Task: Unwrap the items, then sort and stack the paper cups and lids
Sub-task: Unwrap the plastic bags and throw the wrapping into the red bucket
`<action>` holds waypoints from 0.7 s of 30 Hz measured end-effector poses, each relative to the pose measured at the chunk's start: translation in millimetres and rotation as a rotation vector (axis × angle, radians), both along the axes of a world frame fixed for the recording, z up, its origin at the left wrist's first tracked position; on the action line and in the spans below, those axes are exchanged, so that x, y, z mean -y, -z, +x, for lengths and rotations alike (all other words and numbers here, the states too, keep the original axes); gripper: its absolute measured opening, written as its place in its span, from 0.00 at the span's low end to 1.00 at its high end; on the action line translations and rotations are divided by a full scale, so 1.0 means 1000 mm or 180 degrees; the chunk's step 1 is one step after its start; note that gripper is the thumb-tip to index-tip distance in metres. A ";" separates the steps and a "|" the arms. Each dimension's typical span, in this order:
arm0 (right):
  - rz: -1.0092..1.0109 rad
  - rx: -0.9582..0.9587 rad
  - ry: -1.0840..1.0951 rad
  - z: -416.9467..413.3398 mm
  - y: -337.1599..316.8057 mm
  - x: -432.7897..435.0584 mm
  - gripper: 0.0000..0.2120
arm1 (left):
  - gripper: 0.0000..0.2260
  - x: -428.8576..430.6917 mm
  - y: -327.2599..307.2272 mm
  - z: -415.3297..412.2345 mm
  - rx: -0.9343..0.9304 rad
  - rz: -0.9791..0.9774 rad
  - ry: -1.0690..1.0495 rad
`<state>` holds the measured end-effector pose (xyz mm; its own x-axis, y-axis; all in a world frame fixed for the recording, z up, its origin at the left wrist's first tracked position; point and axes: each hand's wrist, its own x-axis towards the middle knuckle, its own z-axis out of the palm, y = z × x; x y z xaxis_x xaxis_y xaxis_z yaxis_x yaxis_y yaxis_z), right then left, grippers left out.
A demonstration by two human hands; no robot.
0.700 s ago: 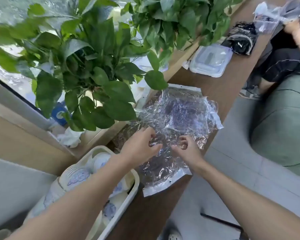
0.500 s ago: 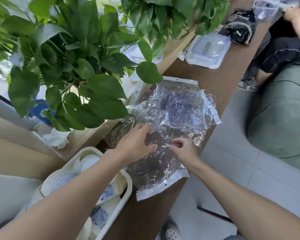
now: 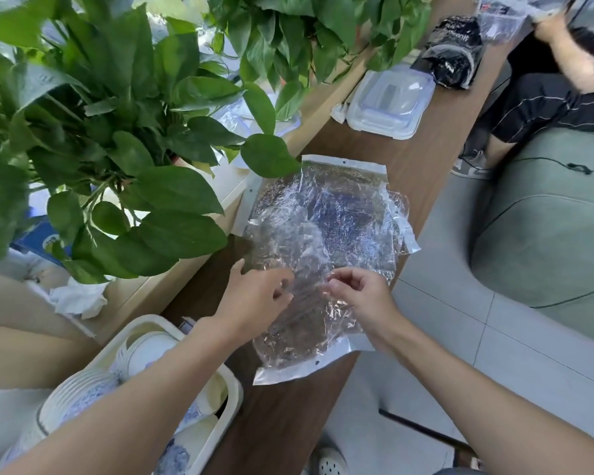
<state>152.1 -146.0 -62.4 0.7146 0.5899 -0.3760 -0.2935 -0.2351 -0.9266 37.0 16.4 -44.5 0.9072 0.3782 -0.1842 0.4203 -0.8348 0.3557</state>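
Head view, looking down the length of a brown wooden bench (image 3: pixel 422 166).

Plastic wrapping (image 3: pixel 326 231): clear, crinkled sheets with white sealed edges, lying flat on the bench at mid-frame. Sheets overlap; I cannot tell how many there are.

Left hand (image 3: pixel 254 298): at the 7 o'clock edge of the wrapping, fingers curled onto a strip of clear film, thumb sticking out toward 11 o'clock. Slightly blurred.

Right hand (image 3: pixel 359 296): at the 5 o'clock edge of the wrapping, thumb and forefinger pinching the same film. The film is stretched between the two hands, which are close together but not touching.

Paper cups (image 3: pixel 141 353): white with blue print, lying nested in rows inside a white basket (image 3: pixel 232 383) at 7 o'clock of the frame, partly under the left forearm. The basket stands on the bench just beside the wrapping.

Other items: leafy green plants (image 3: pixel 124 132) from 9 to 12 o'clock; crumpled tissue (image 3: pixel 79 298) below them; clear lidded box (image 3: pixel 391 101) on the bench at 1 o'clock; black packet (image 3: pixel 455 51) just beyond it. A second person (image 3: pixel 563 53) sits at 2 o'clock.
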 end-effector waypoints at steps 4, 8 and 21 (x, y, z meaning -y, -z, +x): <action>-0.0383 0.0570 0.0091 0.019 0.017 0.006 0.04 | 0.16 -0.001 0.005 0.007 0.0406 -0.0116 0.0114; -0.1564 0.1891 0.0041 0.048 0.044 0.010 0.14 | 0.47 0.008 0.013 0.026 -0.0702 -0.0328 0.0099; -0.2082 0.1878 -0.0845 0.089 0.082 0.001 0.44 | 0.49 0.023 0.089 0.043 -0.1087 0.0046 -0.0807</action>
<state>241.0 -147.5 -144.4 0.7681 0.5603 -0.3099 0.3232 -0.7571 -0.5677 79.8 -7.0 -133.8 0.6729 0.5863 -0.4511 0.7046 -0.6937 0.1494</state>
